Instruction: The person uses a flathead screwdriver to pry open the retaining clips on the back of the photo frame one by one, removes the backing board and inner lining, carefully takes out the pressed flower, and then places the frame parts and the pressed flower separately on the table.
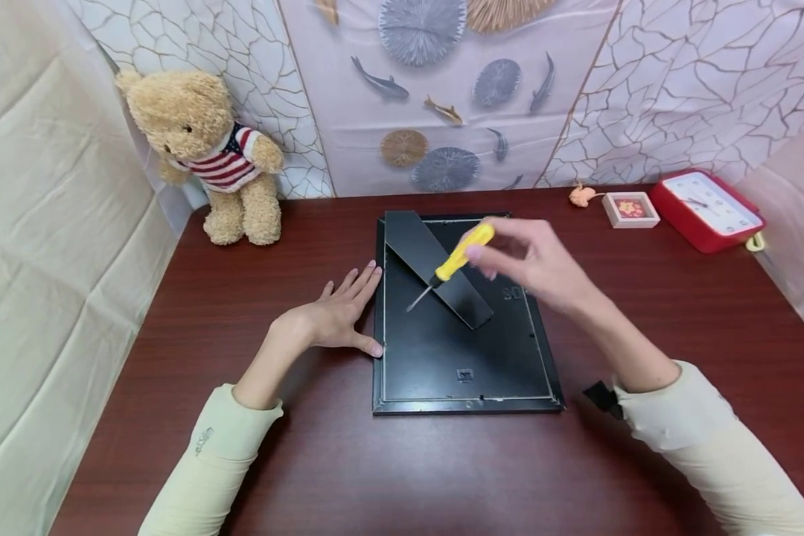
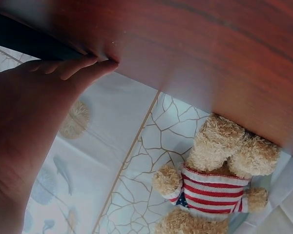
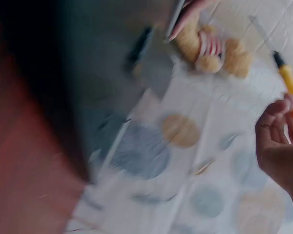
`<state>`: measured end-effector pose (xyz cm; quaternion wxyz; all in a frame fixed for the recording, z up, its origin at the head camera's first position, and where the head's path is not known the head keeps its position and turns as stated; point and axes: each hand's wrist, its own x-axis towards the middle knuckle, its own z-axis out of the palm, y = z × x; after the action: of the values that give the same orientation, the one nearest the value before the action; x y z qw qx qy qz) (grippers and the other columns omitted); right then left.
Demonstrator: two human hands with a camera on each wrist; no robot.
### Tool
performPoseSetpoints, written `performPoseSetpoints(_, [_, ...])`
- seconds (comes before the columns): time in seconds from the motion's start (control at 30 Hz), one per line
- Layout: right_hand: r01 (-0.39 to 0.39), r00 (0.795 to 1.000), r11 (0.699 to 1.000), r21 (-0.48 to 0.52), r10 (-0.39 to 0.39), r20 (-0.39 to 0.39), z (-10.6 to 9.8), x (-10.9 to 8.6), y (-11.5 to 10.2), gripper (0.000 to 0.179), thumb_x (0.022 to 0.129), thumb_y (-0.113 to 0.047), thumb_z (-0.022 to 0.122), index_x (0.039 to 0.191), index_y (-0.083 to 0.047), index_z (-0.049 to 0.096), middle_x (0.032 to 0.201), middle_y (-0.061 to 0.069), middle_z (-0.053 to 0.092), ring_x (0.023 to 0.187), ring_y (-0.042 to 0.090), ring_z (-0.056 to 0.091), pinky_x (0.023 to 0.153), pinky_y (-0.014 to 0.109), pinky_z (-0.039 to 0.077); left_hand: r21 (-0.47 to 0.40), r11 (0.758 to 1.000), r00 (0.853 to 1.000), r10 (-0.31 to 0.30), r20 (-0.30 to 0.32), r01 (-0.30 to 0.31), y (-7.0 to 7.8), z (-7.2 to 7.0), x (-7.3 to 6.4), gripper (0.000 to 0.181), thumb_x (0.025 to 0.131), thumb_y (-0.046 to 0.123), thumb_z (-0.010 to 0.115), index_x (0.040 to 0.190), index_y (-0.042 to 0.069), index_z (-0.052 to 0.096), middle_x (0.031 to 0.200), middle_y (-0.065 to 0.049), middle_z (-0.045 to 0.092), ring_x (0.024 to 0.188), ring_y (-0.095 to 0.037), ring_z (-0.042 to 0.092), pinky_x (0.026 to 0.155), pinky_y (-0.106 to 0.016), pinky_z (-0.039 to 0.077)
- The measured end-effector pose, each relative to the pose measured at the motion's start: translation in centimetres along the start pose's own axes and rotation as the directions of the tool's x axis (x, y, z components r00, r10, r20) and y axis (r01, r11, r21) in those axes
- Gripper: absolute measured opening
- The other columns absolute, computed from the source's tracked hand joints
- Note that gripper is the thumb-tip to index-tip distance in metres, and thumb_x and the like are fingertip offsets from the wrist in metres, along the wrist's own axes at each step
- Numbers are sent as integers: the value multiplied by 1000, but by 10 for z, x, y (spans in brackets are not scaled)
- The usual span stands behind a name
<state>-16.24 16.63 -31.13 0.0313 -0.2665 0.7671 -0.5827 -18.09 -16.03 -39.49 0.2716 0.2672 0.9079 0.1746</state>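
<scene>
A black picture frame (image 1: 435, 357) lies back side up on the table, with a flat black stand leg (image 1: 435, 260) slanting across its back panel. Above it my right hand (image 1: 532, 260) holds a yellow-handled screwdriver (image 1: 464, 253) between thumb and fingers. The metal shaft points down and left over the panel. In the right wrist view the screwdriver (image 3: 289, 80) is up off the frame. My left hand (image 1: 338, 316) rests on the table with fingers spread, thumb and fingertips at the frame's left edge. The left wrist view shows its straight fingers (image 2: 78, 68) against that edge.
A teddy bear (image 1: 221, 156) in a striped sweater sits at the back left of the brown table (image 1: 295, 461). At the back right are a red clock (image 1: 706, 208), a small framed box (image 1: 631, 210) and a small orange item (image 1: 582, 195). A patterned cloth (image 1: 435, 119) hangs behind.
</scene>
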Motion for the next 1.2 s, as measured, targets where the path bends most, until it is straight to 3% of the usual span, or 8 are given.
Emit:
performPoseSetpoints(0.1, [5,995,942,337,28,-95,-15,-5,12,19,110,1,56,116,3,74,99,12,71,89,23,67,86,26,59,-13,1000,1000,6,-1,-6,4,-3,-5,142,88,64,86,176,11,-11,184,-8,-21,170,-44,-7,132,-75,2])
performPoseSetpoints(0.23, [0,982,694,720,138,-132,-34,-7,31,23,115,-4,49,121,5,69,114,17,71,103,26,73,97,31,63,-17,1000,1000,3,-5,-3,-6,4,2,143,86,68,85,176,14,-12,183,-3,-24,171,-40,-10,133,-73,0])
performPoseSetpoints(0.37, [-49,965,503,863,248,-90,-60,-7,49,22,115,-5,50,117,8,68,111,19,72,96,26,72,85,26,62,-16,1000,1000,-7,-18,7,-19,12,12,143,85,71,84,176,18,-14,182,2,-26,171,-34,-13,135,-69,-1])
performPoseSetpoints(0.47, [-171,944,558,812,329,-27,-83,-8,61,23,114,-6,54,125,4,71,106,15,76,76,19,63,66,20,51,-7,1000,1000,-1,-21,0,-20,13,13,143,86,73,83,176,17,-14,183,0,-25,171,-36,-12,134,-71,1])
performPoseSetpoints(0.6, [-360,909,799,482,417,-12,-107,-7,75,41,114,-13,58,155,-8,61,95,3,79,51,12,37,49,27,24,4,1000,1000,13,-20,-13,-18,12,11,143,86,74,82,176,14,-12,184,-5,-23,171,-42,-9,132,-74,3])
performPoseSetpoints(0.7, [-439,894,884,161,448,-23,-119,-1,85,56,116,-22,57,169,-11,43,94,-2,78,48,12,33,48,31,20,-1,1000,999,23,-30,-23,-20,13,11,145,85,75,82,176,15,-12,184,-6,-22,171,-43,-8,131,-76,3])
performPoseSetpoints(0.9, [-507,846,846,-168,525,93,-126,24,108,63,118,-28,51,176,-20,27,118,10,71,72,16,57,56,24,43,-28,999,999,18,-41,-19,-27,16,11,150,79,84,79,177,17,-12,184,-3,-22,171,-40,-10,132,-74,1])
performPoseSetpoints(1.2, [-541,778,810,-226,585,231,-122,51,125,71,118,-24,52,178,-18,16,107,15,55,64,15,46,53,22,35,-32,999,1000,12,-13,-12,12,-4,-10,136,91,55,87,176,7,-7,184,-13,-17,170,-47,-7,132,-75,2])
